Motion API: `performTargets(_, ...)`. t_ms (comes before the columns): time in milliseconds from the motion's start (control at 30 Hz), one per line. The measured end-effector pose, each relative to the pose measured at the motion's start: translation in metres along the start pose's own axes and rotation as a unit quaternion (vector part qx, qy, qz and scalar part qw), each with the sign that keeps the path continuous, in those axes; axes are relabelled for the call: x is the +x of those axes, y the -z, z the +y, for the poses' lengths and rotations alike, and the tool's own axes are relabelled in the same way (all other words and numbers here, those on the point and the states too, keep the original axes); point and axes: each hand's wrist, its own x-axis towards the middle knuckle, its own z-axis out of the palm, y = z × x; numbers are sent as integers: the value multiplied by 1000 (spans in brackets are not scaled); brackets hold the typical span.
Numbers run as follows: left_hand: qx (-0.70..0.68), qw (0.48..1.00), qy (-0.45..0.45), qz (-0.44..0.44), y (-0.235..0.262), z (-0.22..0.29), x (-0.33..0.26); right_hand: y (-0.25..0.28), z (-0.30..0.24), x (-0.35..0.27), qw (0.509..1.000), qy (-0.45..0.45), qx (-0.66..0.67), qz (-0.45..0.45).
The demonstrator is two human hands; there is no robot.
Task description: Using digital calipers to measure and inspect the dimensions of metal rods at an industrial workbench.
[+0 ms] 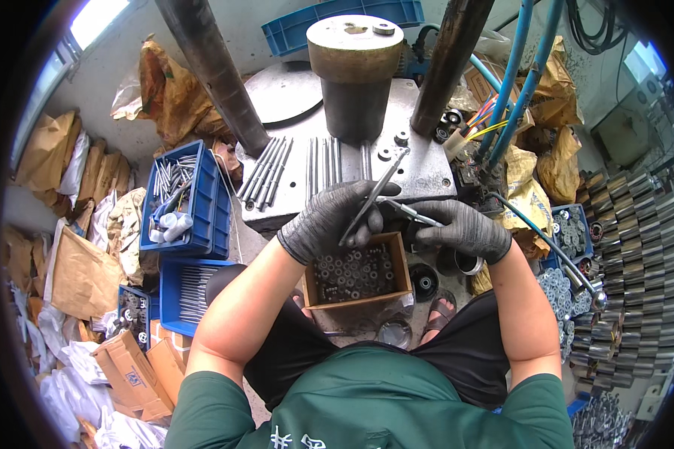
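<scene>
Both my hands wear dark grey gloves. My left hand [323,220] is closed around a slim metal rod [386,179], which slants up and to the right. Between the fingers of my right hand [473,230] is a second metal rod [416,214], its far end close to my left fingers. Below them, a wooden box [405,273] contains several small metal rings and nuts. Just beyond my hands is a grey metal plate [430,166], with several metal rods [268,173] laid on its left part and more [322,161] near its middle.
A thick steel cylinder [356,97] rises over the plate between two dark posts [217,71]. Blue crates [219,202] with metal parts stand at left, near cardboard [135,374]. On the right are blue hoses [518,82], a metal lever [554,258] and stacked metal tubes [636,277].
</scene>
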Motion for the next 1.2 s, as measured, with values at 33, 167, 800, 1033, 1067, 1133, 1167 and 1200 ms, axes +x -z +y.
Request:
performTargets(33, 28, 1000, -14, 6, -1, 1, 0, 0, -1, -1, 1000, 2, 0, -2)
performTargets(167, 103, 991, -64, 65, 0, 6, 1, 6, -4, -10, 999, -29, -9, 27)
performTargets(800, 801, 376, -136, 445, 100, 48, -27, 21, -14, -42, 991, 32, -68, 115)
performTargets(1033, 710, 469, -117, 512, 111, 39, -26, 24, -16, -47, 987, 59, -105, 108)
performTargets(1067, 725, 461, -119, 498, 110, 41, -28, 24, -18, -50, 988, 59, -96, 109)
performTargets(1133, 731, 465, -94, 490, 102, 45, -31, 26, -21, -55, 988, 63, -88, 110)
performTargets(1167, 735, 471, -66, 483, 97, 47, -33, 26, -22, -58, 987, 59, -88, 119)
performTargets(1200, 744, 462, -56, 480, 105, 48, -33, 27, -23, -60, 986, 54, -89, 128)
